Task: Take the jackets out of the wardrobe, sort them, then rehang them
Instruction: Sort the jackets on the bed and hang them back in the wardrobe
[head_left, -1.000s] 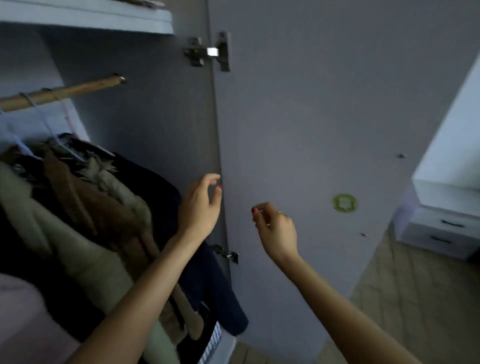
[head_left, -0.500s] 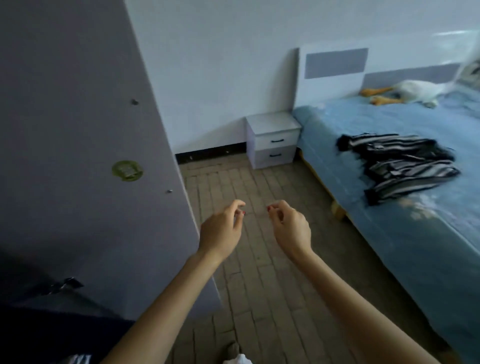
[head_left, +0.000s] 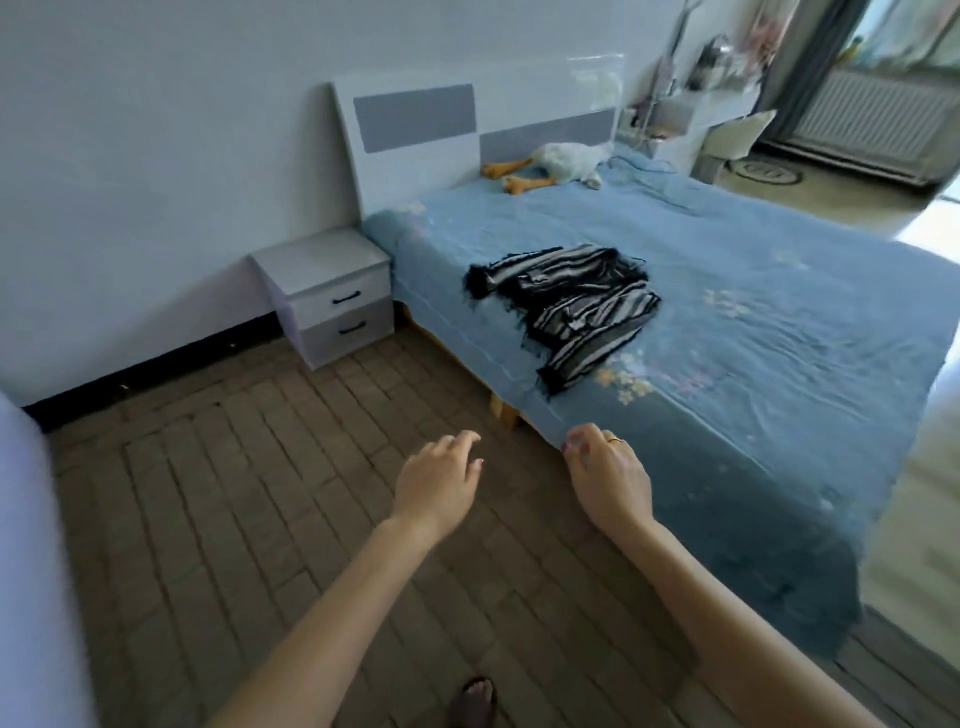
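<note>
Striped jacket (head_left: 569, 306): lies flat on the bed (head_left: 753, 332), near its floor-side edge.
Left hand (head_left: 439, 480): beside the bed, fingers loosely curled, holding nothing.
Right hand (head_left: 608, 478): at the bed's edge, fingers loosely curled, holding nothing.

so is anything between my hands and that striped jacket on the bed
Nothing visible. Both hands, left and right, hold nothing, and only bare blue bedspread lies between them and the striped jacket.

A black-and-white striped fringed jacket (head_left: 569, 306) is spread flat on the blue floral-quilted bed (head_left: 753, 332), near its left edge. A white plush goose with orange feet (head_left: 556, 162) is laid beside the headboard.
</note>
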